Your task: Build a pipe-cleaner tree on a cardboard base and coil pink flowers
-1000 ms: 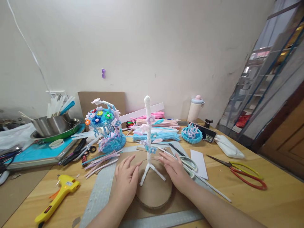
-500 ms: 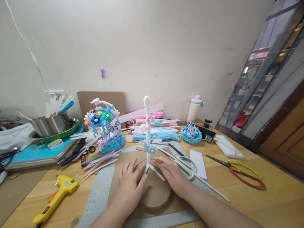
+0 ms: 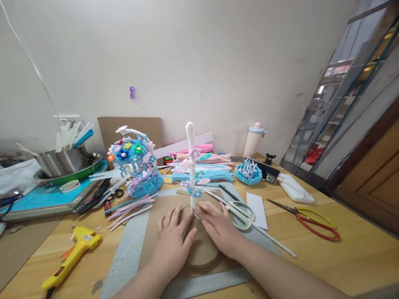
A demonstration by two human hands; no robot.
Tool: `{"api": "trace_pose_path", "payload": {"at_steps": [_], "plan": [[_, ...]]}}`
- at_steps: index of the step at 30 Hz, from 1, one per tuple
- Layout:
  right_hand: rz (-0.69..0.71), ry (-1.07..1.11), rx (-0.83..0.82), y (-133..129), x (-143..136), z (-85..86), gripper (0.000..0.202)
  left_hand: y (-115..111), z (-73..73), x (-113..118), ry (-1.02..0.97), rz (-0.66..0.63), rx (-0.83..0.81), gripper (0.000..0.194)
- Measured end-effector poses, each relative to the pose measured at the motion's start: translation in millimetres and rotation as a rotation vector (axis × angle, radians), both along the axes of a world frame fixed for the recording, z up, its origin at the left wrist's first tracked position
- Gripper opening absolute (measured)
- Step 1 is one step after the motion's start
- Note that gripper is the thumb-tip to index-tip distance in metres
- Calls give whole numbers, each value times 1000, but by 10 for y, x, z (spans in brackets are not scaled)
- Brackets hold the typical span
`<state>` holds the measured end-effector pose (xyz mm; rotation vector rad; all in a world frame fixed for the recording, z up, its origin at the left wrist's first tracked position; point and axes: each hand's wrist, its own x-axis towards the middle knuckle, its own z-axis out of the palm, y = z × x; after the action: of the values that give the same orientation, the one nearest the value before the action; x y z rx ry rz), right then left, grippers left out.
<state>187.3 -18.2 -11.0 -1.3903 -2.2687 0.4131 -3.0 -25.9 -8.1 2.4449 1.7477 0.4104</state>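
A white fuzzy stem (image 3: 190, 139) with pink and blue flowers stands upright on a round cardboard disc (image 3: 202, 251). My left hand (image 3: 175, 238) lies palm down on the disc's left side, its fingers apart and its fingertips near the stem's foot. From the right, my right hand (image 3: 218, 227) rests over the foot of the stem, fingers spread and touching its base. The splayed legs of the stem are mostly hidden under my hands. Beneath the disc is a cardboard sheet (image 3: 149, 245) on a grey cutting mat (image 3: 124, 257).
A yellow glue gun (image 3: 73, 257) lies at left. Behind stand a blue flowered pipe-cleaner piece (image 3: 145, 182) and a small blue basket-like one (image 3: 248, 173). Red-and-yellow scissors (image 3: 314, 222), green-handled scissors (image 3: 238, 216) and a white bottle (image 3: 254, 140) are at right.
My right hand has moved left onto the foot of the stem and now covers the leg that showed there. My left hand has stayed nearly in place. The view has shifted slightly.
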Motion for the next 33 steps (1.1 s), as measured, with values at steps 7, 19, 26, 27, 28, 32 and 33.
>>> {"api": "trace_pose_path", "payload": {"at_steps": [7, 19, 26, 27, 28, 32, 33], "plan": [[13, -20, -4, -20, -20, 22, 43, -8, 14, 29, 38, -7, -26, 50], [27, -60, -18, -23, -30, 14, 45, -13, -5, 29, 36, -29, -11, 53], [44, -47, -33, -26, -27, -3, 47, -6, -25, 20, 48, -42, 17, 55], [45, -46, -35, -25, -27, -6, 47, -7, -27, 18, 50, -43, 20, 55], [45, -44, -36, -24, -26, -7, 46, -9, -28, 17, 51, -45, 22, 55], [49, -42, -39, -20, -23, -6, 46, -10, -38, 10, 45, -48, 27, 55], [48, -41, -38, -20, -23, -6, 46, -9, -40, 9, 41, -48, 30, 55]]}}
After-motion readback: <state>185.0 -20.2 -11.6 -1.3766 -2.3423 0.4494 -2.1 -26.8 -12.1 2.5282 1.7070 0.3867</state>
